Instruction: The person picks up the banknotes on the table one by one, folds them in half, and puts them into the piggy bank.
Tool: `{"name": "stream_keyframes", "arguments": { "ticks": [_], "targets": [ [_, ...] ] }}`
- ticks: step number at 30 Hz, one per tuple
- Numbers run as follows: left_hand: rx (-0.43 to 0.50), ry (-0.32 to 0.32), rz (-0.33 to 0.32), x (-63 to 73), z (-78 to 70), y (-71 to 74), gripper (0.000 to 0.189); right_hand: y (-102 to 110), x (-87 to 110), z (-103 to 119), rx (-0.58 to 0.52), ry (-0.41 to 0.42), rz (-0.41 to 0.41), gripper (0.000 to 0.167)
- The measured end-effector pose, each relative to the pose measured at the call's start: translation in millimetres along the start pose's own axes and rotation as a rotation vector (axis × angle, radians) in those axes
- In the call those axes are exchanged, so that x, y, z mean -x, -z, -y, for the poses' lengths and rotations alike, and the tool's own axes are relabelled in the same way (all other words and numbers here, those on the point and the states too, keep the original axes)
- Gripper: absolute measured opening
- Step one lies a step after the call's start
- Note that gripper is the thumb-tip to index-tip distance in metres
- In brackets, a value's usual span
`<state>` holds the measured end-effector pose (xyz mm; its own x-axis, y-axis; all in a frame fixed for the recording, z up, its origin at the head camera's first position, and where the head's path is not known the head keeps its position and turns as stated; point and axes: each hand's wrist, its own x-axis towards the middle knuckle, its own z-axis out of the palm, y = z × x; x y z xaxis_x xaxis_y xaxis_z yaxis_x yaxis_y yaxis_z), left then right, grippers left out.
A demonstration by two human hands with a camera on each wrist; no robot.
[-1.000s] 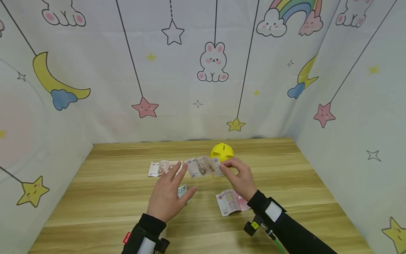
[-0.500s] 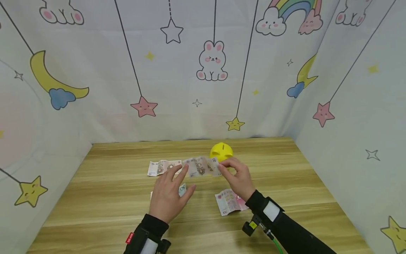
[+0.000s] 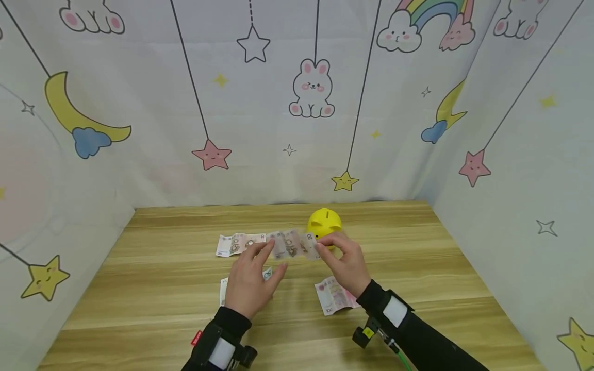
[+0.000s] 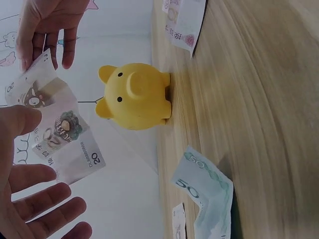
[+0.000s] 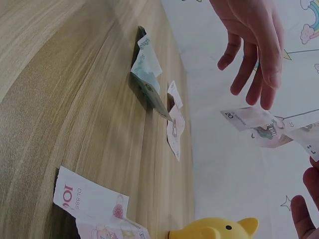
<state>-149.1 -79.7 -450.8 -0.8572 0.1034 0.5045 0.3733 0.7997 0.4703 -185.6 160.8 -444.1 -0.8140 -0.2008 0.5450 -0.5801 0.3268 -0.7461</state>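
A creased 20 banknote [image 3: 290, 245] is held up over the table in front of a yellow piggy bank [image 3: 325, 221]. My right hand [image 3: 345, 260] pinches its right end between thumb and index finger. At the note's left end is my left hand [image 3: 250, 283], fingers spread and loosely bent; in the left wrist view the thumb overlaps the note [image 4: 70, 129]. Whether those fingertips touch it, I cannot tell. Beneath the left hand, partly hidden, lies a folded green 50 banknote [image 4: 209, 194]. A pink 100 banknote [image 3: 335, 296] rests below the right wrist.
Another brownish banknote [image 3: 238, 244] lies flat on the wooden table [image 3: 153, 288], left of the raised one. Fabric walls [image 3: 260, 180] printed with stars and rabbits close off the back and sides. A green cable [image 3: 402, 360] runs along the right forearm.
My right hand and the raised banknote have drifted slightly left. The left hand has shifted a little to the right and back, showing more of the green note beneath it.
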Motion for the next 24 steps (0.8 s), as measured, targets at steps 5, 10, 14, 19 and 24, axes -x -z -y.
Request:
{"name": "stream_keyframes", "arguments": {
  "ticks": [5,10,14,19,24],
  "targets": [
    [0.051,0.066,0.022,-2.8,-0.5,-0.7,0.062,-3,1.0,5,0.024,0.021,0.018,0.006],
    [0.13,0.119,0.018,-4.8,-0.4,-0.9,0.057,-5,1.6,9,0.035,0.077,0.038,0.006],
    [0.179,0.137,0.007,-5.6,0.4,-2.6,0.053,-7,1.3,12,0.033,0.131,0.049,0.006],
    [0.237,0.143,-0.003,-6.6,1.8,-5.5,0.047,-8,1.3,15,0.033,0.161,0.069,0.006],
    [0.312,0.172,0.006,-9.3,1.4,-6.8,0.042,-9,1.9,19,0.017,0.159,0.1,0.014]
  ]
}}
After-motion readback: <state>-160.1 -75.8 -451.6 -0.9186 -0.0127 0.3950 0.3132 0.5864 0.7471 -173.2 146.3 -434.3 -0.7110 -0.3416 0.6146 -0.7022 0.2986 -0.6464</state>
